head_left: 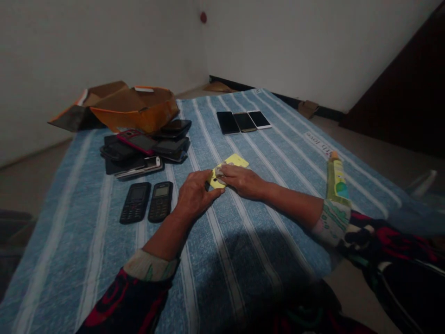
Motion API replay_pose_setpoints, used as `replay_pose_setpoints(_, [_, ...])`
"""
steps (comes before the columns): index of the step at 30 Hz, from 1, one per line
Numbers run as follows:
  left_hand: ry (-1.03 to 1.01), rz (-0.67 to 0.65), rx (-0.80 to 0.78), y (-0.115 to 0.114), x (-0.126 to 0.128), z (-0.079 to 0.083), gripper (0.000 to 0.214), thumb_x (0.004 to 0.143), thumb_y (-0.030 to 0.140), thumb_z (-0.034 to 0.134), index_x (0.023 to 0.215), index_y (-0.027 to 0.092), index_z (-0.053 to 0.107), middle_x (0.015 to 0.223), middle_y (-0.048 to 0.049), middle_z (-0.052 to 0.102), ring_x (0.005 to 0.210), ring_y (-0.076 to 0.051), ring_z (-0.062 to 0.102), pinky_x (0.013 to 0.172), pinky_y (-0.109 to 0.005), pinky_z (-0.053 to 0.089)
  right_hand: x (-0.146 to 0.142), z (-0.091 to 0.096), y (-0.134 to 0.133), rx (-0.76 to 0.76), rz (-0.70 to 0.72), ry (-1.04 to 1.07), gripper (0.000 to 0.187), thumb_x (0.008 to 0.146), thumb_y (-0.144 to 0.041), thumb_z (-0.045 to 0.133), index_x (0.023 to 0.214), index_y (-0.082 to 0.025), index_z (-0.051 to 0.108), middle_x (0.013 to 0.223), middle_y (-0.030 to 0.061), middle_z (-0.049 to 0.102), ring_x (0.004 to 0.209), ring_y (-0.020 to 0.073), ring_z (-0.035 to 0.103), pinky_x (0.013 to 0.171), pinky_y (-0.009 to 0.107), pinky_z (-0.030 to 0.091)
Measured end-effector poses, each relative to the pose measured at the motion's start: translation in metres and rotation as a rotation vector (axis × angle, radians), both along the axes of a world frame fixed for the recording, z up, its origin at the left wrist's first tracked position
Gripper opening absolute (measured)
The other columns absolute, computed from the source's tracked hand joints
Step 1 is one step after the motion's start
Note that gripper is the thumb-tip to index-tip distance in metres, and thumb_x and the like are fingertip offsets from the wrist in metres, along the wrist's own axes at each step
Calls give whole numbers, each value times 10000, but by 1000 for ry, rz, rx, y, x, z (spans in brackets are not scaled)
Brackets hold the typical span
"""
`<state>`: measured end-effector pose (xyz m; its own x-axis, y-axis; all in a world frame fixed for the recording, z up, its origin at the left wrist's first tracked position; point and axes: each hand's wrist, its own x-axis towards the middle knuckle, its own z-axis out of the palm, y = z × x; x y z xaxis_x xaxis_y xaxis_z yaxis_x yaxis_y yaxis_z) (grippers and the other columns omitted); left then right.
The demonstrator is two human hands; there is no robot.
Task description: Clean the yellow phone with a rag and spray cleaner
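A yellow phone lies flat on the striped cloth in front of me, partly covered by both hands. My left hand grips its near-left end, thumb along the near edge. Under the bent fingers of my right hand, a crumpled pale wiping cloth is pressed on the phone's yellow surface. A small dark square shows between the hands. Left of my left hand, two dark keypad phones, one and another, lie side by side.
A heap of phones lies at the left, before an open orange-brown cardboard box. Three touchscreen phones form a row at the back. A yellow-green bottle lies by my right sleeve. Blue striped fabric covers the surface.
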<state>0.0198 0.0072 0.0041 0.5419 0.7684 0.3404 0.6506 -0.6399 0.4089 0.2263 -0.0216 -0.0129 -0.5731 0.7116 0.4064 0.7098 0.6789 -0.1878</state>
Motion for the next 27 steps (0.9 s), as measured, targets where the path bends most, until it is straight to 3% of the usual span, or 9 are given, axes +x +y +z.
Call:
replay_pose_setpoints(6, [13, 20, -24, -1, 1, 1, 551, 705, 430, 777, 1183, 215, 607, 1118, -107, 720, 1080, -351, 624, 915, -493, 523, 3, -5, 2, 27, -73, -38, 294, 1000, -160, 464, 1251, -187, 615, 1366, 92, 587, 1353, 226, 459, 1129, 462, 377])
replay_pose_setpoints(13, [14, 32, -31, -1, 1, -1, 618, 732, 454, 730, 1260, 186, 554, 1168, -115, 692, 1098, -335, 612, 939, -464, 509, -12, -5, 0, 55, 29, -34, 274, 1011, -213, 463, 1220, -164, 633, 1327, 128, 601, 1333, 236, 469, 1111, 447, 390])
replay_pose_setpoints(17, [22, -5, 12, 1, 0, -4, 620, 733, 491, 714, 1238, 169, 552, 1187, -128, 663, 1127, -343, 585, 991, -481, 460, 1, 1, 16, 18, -98, -41, 282, 1014, -170, 430, 1209, -159, 634, 1293, 121, 610, 1274, 237, 501, 1084, 433, 398])
replay_pose_setpoints(22, [132, 97, 102, 1, 1, -4, 590, 701, 621, 700, 1023, 130, 640, 1185, -185, 617, 1147, -406, 538, 978, -526, 438, 10, 8, 28, -19, -290, -22, 248, 1024, -206, 442, 1129, -138, 656, 1127, 112, 643, 1119, 218, 552, 990, 343, 429])
replay_pose_setpoints(27, [135, 130, 37, 0, 4, -5, 555, 704, 577, 720, 1035, 135, 666, 1263, -186, 600, 1190, -417, 524, 970, -540, 445, -4, 8, 20, 10, -142, -55, 241, 1017, -195, 446, 1153, -195, 644, 1166, 80, 634, 1149, 212, 541, 1009, 359, 419])
